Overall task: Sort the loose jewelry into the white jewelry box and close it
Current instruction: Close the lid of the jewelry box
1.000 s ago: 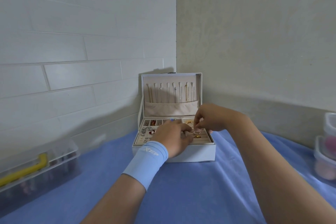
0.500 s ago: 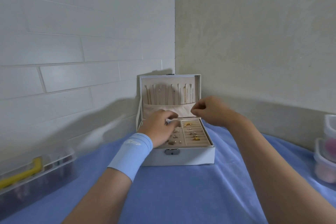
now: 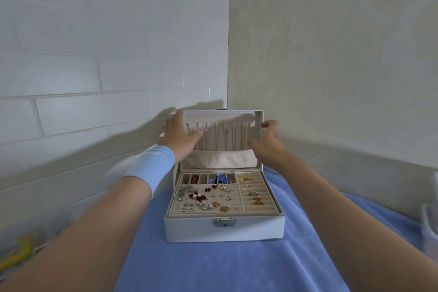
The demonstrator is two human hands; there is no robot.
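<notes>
Risen: left hand (image 3: 180, 135), right hand (image 3: 267, 143); lid (image 3: 222, 115) between fingers (image 3: 177, 118).

— Where does the camera sit?
— On the person's head, wide-angle, facing forward and down toward a room corner (image 3: 228, 54).
— How near?
— Close: the open white rectangular jewelry box (image 3: 224, 230) sits lower centre; the left forearm (image 3: 94, 232) and right forearm (image 3: 343, 220) enter from the bottom corners.

You face a corner (image 3: 228, 42) at 12 o'clock. A white brick-pattern wall (image 3: 94, 54) runs off toward 9 o'clock and a plain beige wall (image 3: 343, 54) toward 3 o'clock. At 6 o'clock a blue cloth (image 3: 213, 268) covers the surface before you, under soft light.
</notes>
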